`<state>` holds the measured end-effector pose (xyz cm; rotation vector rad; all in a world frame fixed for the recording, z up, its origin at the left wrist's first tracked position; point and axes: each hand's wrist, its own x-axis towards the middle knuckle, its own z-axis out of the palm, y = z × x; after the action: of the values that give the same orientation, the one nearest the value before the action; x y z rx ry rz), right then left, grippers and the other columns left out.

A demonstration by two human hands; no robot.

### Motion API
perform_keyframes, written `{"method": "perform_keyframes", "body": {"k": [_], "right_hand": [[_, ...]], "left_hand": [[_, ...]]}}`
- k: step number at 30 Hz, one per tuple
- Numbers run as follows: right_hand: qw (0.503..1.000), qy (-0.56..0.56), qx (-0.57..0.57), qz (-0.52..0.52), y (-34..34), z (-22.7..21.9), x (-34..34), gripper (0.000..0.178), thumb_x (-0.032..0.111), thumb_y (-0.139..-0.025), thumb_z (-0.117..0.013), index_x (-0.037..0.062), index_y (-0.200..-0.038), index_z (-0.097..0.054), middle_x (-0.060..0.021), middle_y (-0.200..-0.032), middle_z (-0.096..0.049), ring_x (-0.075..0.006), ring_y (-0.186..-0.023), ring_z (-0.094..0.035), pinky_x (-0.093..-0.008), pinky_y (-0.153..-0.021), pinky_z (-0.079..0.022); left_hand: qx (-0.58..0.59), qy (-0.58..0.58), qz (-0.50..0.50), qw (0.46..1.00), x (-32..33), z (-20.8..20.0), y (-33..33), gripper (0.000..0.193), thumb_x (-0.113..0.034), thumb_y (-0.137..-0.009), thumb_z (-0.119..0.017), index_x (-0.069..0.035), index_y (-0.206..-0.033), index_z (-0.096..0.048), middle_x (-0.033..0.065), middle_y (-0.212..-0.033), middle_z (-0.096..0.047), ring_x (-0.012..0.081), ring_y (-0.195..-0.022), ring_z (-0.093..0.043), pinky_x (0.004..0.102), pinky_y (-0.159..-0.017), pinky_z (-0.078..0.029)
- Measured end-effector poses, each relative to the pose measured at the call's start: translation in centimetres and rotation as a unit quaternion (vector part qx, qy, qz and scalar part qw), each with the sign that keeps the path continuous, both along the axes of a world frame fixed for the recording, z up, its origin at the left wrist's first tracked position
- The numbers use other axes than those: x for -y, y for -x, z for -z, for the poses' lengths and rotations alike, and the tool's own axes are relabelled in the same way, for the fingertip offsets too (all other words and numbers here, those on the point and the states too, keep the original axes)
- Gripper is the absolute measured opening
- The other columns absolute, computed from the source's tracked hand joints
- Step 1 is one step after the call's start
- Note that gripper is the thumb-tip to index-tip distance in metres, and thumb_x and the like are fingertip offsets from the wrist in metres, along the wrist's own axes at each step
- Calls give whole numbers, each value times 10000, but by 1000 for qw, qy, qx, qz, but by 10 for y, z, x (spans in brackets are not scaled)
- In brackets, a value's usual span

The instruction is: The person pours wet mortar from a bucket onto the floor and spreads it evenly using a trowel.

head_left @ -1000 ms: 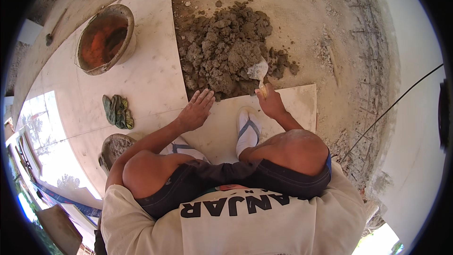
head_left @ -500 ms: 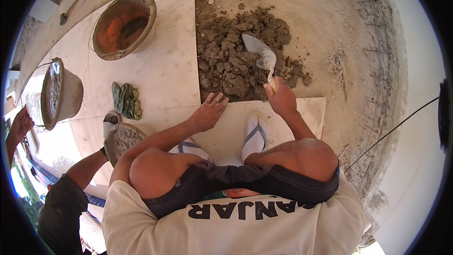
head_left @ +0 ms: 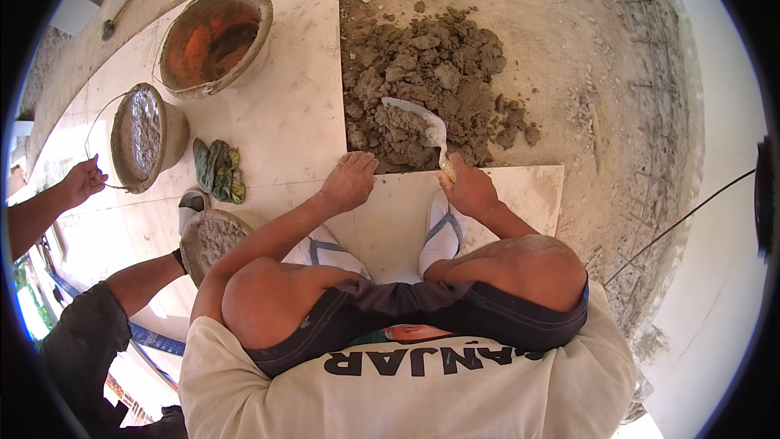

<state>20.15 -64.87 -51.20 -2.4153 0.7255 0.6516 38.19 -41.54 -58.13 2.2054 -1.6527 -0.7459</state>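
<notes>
My right hand [head_left: 473, 189] is closed around the wooden handle of a trowel [head_left: 436, 132]. The trowel's pale blade lies at the near side of a heap of grey-brown mortar [head_left: 447, 53], with mortar partly covering it. My left hand [head_left: 349, 181] is above the tile edge beside the heap, its fingers drawn together and curled, with nothing visible in them. Left of me, another person's hand [head_left: 84, 180] grips the wire handle of a tilted bucket [head_left: 175, 136] of wet grey mix. That person's other arm reaches to a second mortar-filled container [head_left: 213, 241].
A large bucket [head_left: 260, 53] with an orange-stained inside stands on pale tiles [head_left: 301, 89] at the far left. Dark green gloves [head_left: 218, 171] lie on the tiles. Rough ground [head_left: 569, 57] extends rightward to a white wall [head_left: 715, 276]. A black cable [head_left: 678, 226] crosses at right.
The trowel has swung left and nearer into the mortar. My left hand has moved slightly left, and its spread fingers have curled. The other person's bucket has moved right towards the gloves.
</notes>
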Motion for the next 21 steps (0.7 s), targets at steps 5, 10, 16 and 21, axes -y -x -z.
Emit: {"method": "perform_keyframes", "body": {"k": [5,10,16,21], "right_hand": [[1000,-6,5,-24,2,-2,-3,504,387,-979,-533,4,-1297,-452,-279,-851,-679,-461,-794,-673,-556,-697,-539],[997,-38,-30,-57,-10,3,-11,512,394,-977,-539,6,-1298,-446,-277,-857,-676,-461,-827,-666,-555,-739,-528],[995,-32,-8,-97,-13,21,-16,430,381,-969,-543,31,-1211,-479,-240,-833,-683,-450,-796,-668,-554,-726,-533],[999,13,45,-3,-21,-18,7,426,400,-979,-554,41,-1198,-483,-250,-871,-682,-450,-814,-669,-547,-720,-525]], "left_hand": [[-19,-11,-41,999,0,-1,-2,388,-179,-911,-627,29,-1237,-580,181,-1295,-567,339,-1227,-529,456,-1049,-436],[-5,39,-88,995,4,1,-7,306,-179,-891,-632,14,-1127,-602,162,-1133,-577,333,-1113,-561,453,-966,-469],[9,40,-125,991,-2,-3,-19,275,-172,-881,-648,7,-1086,-603,170,-1105,-577,344,-1090,-574,470,-935,-483],[4,61,-185,981,-11,0,-33,292,-150,-879,-652,10,-1119,-607,168,-1103,-595,340,-1086,-577,461,-944,-483]]}}
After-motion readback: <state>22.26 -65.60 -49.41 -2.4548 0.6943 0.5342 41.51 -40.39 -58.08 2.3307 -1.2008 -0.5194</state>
